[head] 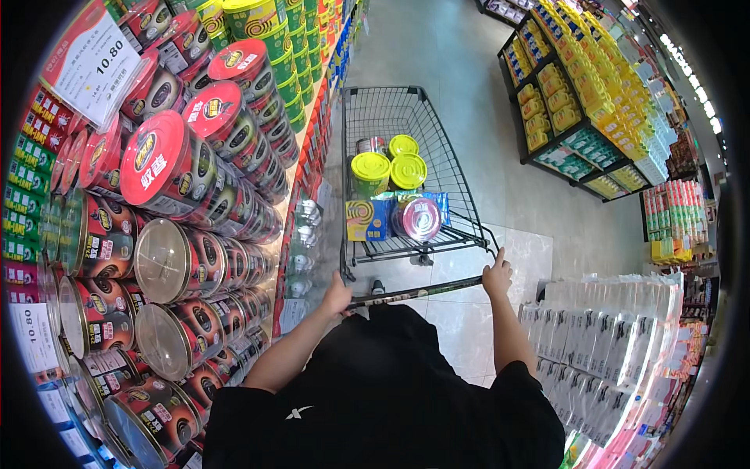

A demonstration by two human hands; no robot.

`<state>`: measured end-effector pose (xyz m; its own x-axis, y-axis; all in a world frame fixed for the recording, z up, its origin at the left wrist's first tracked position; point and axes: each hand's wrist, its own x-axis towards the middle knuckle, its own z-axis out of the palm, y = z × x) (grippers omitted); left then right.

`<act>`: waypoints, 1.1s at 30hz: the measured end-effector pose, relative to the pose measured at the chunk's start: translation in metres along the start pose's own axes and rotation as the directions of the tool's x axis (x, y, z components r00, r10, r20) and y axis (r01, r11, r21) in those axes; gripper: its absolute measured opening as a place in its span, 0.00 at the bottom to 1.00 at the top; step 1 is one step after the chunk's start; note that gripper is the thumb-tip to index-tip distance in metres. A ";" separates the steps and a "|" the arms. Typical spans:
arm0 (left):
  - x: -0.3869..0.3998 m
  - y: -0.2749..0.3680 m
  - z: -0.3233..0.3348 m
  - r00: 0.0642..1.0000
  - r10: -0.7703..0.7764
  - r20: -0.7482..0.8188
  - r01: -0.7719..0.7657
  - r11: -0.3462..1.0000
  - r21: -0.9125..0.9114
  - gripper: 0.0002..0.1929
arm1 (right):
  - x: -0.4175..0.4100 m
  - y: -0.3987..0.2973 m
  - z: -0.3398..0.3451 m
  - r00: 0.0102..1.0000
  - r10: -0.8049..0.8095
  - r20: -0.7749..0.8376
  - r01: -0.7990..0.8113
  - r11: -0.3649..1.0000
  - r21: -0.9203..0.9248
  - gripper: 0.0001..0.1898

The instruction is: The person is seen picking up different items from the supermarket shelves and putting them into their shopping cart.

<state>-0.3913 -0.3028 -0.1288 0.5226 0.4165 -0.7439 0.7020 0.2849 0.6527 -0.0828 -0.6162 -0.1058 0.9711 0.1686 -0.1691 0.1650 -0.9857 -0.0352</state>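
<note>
A black wire shopping cart (pixel 451 152) stands before me in the aisle. My left hand (pixel 338 295) is closed around the left end of its handlebar (pixel 422 292). At the right corner of the handle, my right hand (pixel 497 275) grips the frame. In the cart's near half sit several tubs with yellow-green lids (pixel 408 171), a printed can (pixel 371 145) lying behind them, a blue and yellow box (pixel 367 221) with a coil picture, and a round container with a pink-rimmed clear lid (pixel 420 218). A blue packet (pixel 436 205) lies partly hidden behind that container.
Stacked mosquito-coil tubs with red lids (pixel 153 153) line the left shelf, close to the cart. Green tubs (pixel 287 64) stand farther along. At right are a black-framed rack of yellow bottles (pixel 551 97) and, nearer, stacked white packs (pixel 592 346). Tiled floor (pixel 521 252) shows beside the cart.
</note>
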 end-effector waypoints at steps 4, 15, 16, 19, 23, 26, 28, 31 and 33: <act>0.005 0.010 -0.026 0.999 0.050 -0.019 -0.051 0.998 -0.032 0.26 | -0.019 -0.020 -0.005 0.998 0.025 0.063 -0.030 0.997 0.071 0.45; 0.016 0.035 -0.052 0.989 0.045 -0.140 -0.033 0.995 0.091 0.32 | 0.028 -0.192 0.010 0.861 -0.494 -0.123 0.501 0.776 0.383 0.65; 0.013 0.041 -0.056 0.993 0.026 -0.119 -0.018 0.998 0.068 0.33 | 0.029 -0.212 0.010 0.870 -0.493 -0.001 0.466 0.823 0.325 0.67; 0.019 0.042 -0.059 0.987 0.018 -0.159 -0.009 0.999 0.053 0.35 | 0.044 -0.244 0.016 0.833 -0.544 0.105 0.502 0.821 0.274 0.71; 0.032 0.046 -0.064 0.985 -0.025 -0.169 0.035 0.998 0.058 0.39 | 0.059 -0.251 0.018 0.854 -0.516 0.072 0.481 0.834 0.270 0.67; 0.034 0.064 -0.068 0.995 -0.078 -0.059 0.084 0.990 0.111 0.36 | 0.076 -0.238 0.022 0.830 -0.557 -0.015 0.538 0.794 0.284 0.64; 0.054 0.032 -0.074 0.981 0.119 -0.151 -0.081 0.968 0.236 0.36 | 0.088 -0.238 0.018 0.832 -0.549 -0.077 0.542 0.776 0.323 0.64; 0.040 0.093 -0.060 0.908 0.358 -0.217 -0.212 0.840 0.499 0.39 | 0.111 -0.218 0.004 0.874 -0.483 -0.055 0.471 0.815 0.338 0.65; 0.012 0.161 -0.040 0.853 0.453 -0.257 -0.249 0.788 0.564 0.42 | 0.120 -0.218 -0.025 0.839 -0.540 -0.066 0.508 0.733 0.453 0.65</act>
<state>-0.2913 -0.2180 -0.0266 0.6398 0.7067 -0.3020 0.6957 -0.3657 0.6182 0.0018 -0.3810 -0.0940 0.7368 0.6736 -0.0581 0.5357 -0.6341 -0.5577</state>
